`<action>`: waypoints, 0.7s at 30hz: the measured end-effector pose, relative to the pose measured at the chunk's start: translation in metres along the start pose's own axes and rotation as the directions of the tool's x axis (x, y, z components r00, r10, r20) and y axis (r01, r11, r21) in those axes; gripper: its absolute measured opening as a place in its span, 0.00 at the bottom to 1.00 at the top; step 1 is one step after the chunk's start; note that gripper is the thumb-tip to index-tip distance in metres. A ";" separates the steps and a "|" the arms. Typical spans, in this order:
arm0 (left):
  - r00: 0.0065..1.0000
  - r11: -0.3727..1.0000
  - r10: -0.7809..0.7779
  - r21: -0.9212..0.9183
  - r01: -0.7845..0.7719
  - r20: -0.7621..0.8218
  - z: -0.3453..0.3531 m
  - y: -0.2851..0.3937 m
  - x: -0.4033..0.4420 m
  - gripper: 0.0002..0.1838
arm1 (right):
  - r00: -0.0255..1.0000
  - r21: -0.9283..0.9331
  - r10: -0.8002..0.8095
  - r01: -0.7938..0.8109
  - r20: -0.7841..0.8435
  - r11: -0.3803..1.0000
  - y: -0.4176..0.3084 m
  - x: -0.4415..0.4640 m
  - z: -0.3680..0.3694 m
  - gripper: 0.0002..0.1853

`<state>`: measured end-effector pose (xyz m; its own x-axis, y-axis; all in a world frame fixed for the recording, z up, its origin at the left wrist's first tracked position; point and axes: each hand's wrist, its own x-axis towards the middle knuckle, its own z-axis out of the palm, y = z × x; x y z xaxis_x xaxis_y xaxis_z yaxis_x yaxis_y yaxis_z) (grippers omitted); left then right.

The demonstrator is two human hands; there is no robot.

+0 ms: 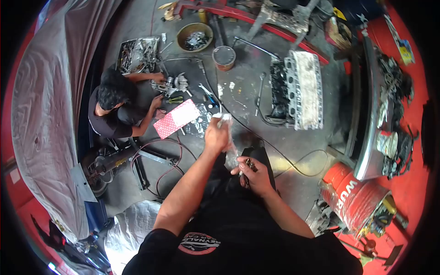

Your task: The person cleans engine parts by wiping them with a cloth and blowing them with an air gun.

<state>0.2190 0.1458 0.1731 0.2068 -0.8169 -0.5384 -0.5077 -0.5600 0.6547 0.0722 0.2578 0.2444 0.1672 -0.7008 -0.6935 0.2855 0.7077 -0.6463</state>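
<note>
My left hand [217, 134] is closed around a clear plastic bag [232, 153], whose crumpled top shows above the fingers and which hangs down toward my other hand. Small dark and brass-coloured metal parts [249, 165] are held in the curled fingers of my right hand [257, 176], close below and to the right of the bag. What the parts are is too small to tell. Beyond my left hand, a red and white box [176, 118] lies on the floor beside another clear plastic sheet [200, 123].
A co-worker [112, 103] crouches at the left, hands at a metal assembly [170, 85]. A tool tray [137, 54], a basin [195, 36] and a lidded tub [224, 57] stand farther off. An engine head [305, 89] lies right; a hose [270, 145] crosses the floor.
</note>
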 end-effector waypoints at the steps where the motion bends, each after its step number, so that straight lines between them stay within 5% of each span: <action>1: 0.999 0.995 0.052 -0.086 -0.052 0.003 0.007 -0.007 0.026 0.22 | 1.000 -0.005 0.009 -0.009 0.015 1.000 0.007 0.011 0.005 0.13; 2: 0.995 0.990 -0.006 -0.137 0.020 0.096 0.022 -0.015 0.065 0.23 | 0.995 0.033 0.102 -0.102 0.002 0.994 0.018 0.023 0.005 0.12; 5: 0.985 0.986 0.147 -0.095 -0.139 0.088 0.033 0.031 0.151 0.28 | 0.963 0.099 0.269 -0.269 0.010 0.958 0.062 0.072 -0.013 0.10; 7: 0.962 0.966 0.257 -0.017 -0.256 0.095 0.057 0.035 0.226 0.40 | 0.931 0.117 0.350 -0.361 0.108 0.925 0.110 0.110 -0.035 0.11; 11: 0.876 0.900 0.435 0.137 -0.414 -0.207 0.132 -0.020 0.377 0.41 | 0.864 0.156 0.490 -0.504 0.117 0.850 0.180 0.193 -0.081 0.10; 13: 0.950 0.969 0.244 0.081 -0.232 -0.195 0.147 -0.069 0.397 0.37 | 0.857 0.143 0.510 -0.516 0.078 0.845 0.183 0.231 -0.092 0.09; 17: 0.991 0.856 -0.128 0.500 0.133 -0.045 0.184 -0.218 0.480 0.31 | 0.898 -0.087 0.439 -0.437 0.008 0.895 0.178 0.287 -0.107 0.07; 18: 0.986 0.826 -0.141 0.539 0.166 -0.087 0.188 -0.235 0.507 0.32 | 0.841 -0.079 0.540 -0.540 -0.028 0.838 0.164 0.299 -0.107 0.08; 21: 0.977 0.748 -0.057 0.639 0.179 -0.206 0.197 -0.267 0.593 0.38 | 0.880 0.034 0.475 -0.475 0.002 0.879 0.161 0.303 -0.127 0.13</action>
<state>0.3124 -0.1621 -0.4254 0.4034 -0.7943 -0.4544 -0.8772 -0.4769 0.0549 0.0492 0.1712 -0.1104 0.2850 -0.2808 -0.9165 0.2038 0.9520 -0.2283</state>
